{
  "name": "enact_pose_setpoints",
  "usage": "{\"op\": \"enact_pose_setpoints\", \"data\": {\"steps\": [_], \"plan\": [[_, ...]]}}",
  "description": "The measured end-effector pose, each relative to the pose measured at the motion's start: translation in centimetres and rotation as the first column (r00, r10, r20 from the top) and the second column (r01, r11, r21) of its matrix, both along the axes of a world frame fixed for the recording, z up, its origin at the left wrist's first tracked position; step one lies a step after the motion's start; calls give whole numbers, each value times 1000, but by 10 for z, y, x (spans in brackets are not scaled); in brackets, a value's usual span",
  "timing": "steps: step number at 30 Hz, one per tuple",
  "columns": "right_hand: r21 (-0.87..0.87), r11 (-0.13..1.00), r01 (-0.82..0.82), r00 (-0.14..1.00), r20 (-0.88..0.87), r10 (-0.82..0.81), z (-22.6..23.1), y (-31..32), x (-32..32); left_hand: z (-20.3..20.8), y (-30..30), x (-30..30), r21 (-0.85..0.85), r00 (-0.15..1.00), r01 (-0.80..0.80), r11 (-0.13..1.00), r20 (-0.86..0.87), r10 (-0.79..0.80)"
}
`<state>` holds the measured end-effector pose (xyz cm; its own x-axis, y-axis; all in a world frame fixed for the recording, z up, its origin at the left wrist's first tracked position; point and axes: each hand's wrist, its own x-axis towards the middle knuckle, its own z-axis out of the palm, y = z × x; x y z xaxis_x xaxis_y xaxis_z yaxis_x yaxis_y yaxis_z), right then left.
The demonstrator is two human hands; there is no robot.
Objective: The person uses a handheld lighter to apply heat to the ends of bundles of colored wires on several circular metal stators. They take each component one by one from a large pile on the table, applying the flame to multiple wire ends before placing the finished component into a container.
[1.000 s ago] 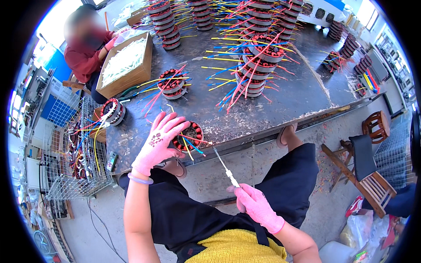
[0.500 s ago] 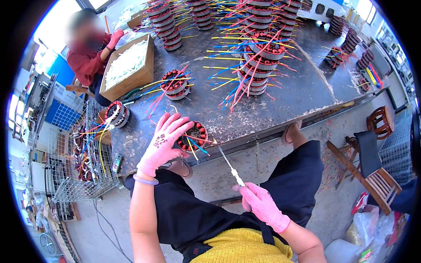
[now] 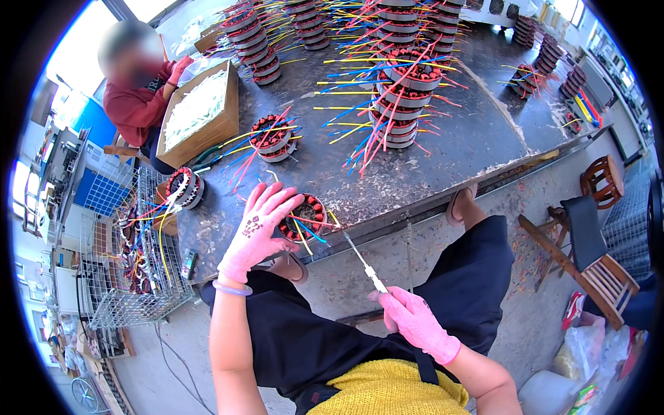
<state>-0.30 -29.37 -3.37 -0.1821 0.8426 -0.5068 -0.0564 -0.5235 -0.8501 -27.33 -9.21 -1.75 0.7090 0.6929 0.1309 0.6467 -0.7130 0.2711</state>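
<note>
A motor stator (image 3: 319,207) with red windings and yellow, blue and red leads lies at the table's near edge. My left hand (image 3: 254,232), in a pink glove, spreads its fingers along the stator's left side; index finger and thumb lie by its rim. My right hand (image 3: 413,319), also gloved, is closed round a thin tool (image 3: 373,277) with a white handle and a long metal shaft. The tool's tip points up-left, by the lead ends at the stator's right. Whether the tip touches them I cannot tell. Another stator (image 3: 273,138) with leads stands just beyond.
Tall stacks of stators (image 3: 401,104) with sticking-out leads fill the table's far side. A cardboard box (image 3: 225,114) of white pieces stands back left, beside a person in red (image 3: 135,104). A wire basket (image 3: 138,297) is at left, a wooden folding chair (image 3: 588,270) at right.
The view has shifted slightly. Both hands stay nearly where they were, and the tool's tip remains close to the lead ends.
</note>
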Motion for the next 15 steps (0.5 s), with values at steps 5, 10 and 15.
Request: {"op": "enact_pose_setpoints", "data": {"steps": [5,10,15], "plan": [[94,993,-68,995,85,60,3,1,2,-3,1,-2,17,1000,4,1000,11,-5],[100,994,-43,998,56,38,-2,-1,1,-2,0,-1,23,1000,5,1000,9,-5],[1,1000,21,1000,-23,-21,-2,-1,0,-1,0,-1,6,1000,4,1000,-1,-4]]}}
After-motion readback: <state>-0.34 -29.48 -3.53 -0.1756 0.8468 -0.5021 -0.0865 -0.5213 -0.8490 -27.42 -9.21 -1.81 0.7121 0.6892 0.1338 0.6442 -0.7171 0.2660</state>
